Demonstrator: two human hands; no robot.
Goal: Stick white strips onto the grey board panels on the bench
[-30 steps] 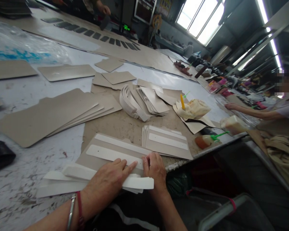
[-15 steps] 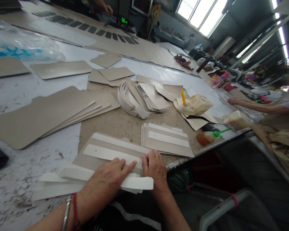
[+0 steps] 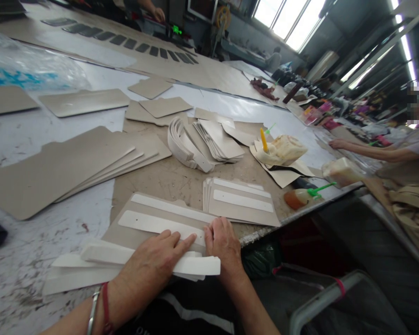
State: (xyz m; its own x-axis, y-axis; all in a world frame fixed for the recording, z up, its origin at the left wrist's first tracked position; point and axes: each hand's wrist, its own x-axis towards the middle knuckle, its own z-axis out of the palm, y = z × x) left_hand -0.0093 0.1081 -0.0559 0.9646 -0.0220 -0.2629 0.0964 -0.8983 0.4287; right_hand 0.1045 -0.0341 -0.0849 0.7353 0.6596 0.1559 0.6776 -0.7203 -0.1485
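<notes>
both hands press a white strip [image 3: 160, 224] onto the near panel [image 3: 125, 235], left hand [image 3: 153, 263] fingers together, right hand [image 3: 223, 242] curled; finished stack [image 3: 242, 202] at two o'clock, loose strips [image 3: 91, 265] remain.

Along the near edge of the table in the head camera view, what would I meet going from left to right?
Loose white strips → left hand → right hand → stack of tan cards with white strips → orange bottle with green nozzle.

A long white strip [image 3: 150, 224] lies flat on a tan card panel [image 3: 125, 235].
</notes>
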